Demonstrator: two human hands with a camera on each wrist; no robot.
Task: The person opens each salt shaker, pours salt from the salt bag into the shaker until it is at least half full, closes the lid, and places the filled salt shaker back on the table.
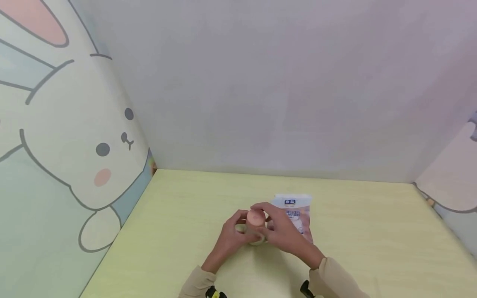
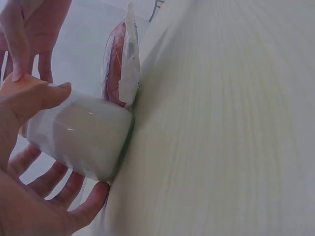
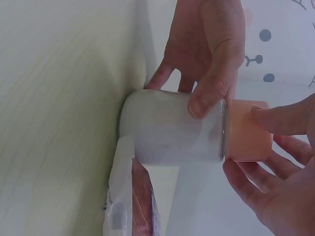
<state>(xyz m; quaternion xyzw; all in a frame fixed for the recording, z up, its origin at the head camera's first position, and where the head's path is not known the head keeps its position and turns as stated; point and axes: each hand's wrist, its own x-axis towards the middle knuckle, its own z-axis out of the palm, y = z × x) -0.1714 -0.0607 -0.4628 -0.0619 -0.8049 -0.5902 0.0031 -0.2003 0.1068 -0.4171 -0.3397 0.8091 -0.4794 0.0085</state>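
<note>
A clear jar with white contents stands upright on the table. On its top sits a peach-coloured lid. My left hand grips the jar's body, thumb on the near side and fingers round the other, as the left wrist view shows. Up at the lid, my right hand pinches its sides between thumb and fingertips. Just behind and right of the jar lies a white and pink plastic bag with blue Chinese print that reads as salt; the right hand partly covers it in the head view.
The pale yellow, wood-grained table runs back to a plain greyish wall. A side panel with a cartoon rabbit borders it on the left. Another printed panel stands on the right.
</note>
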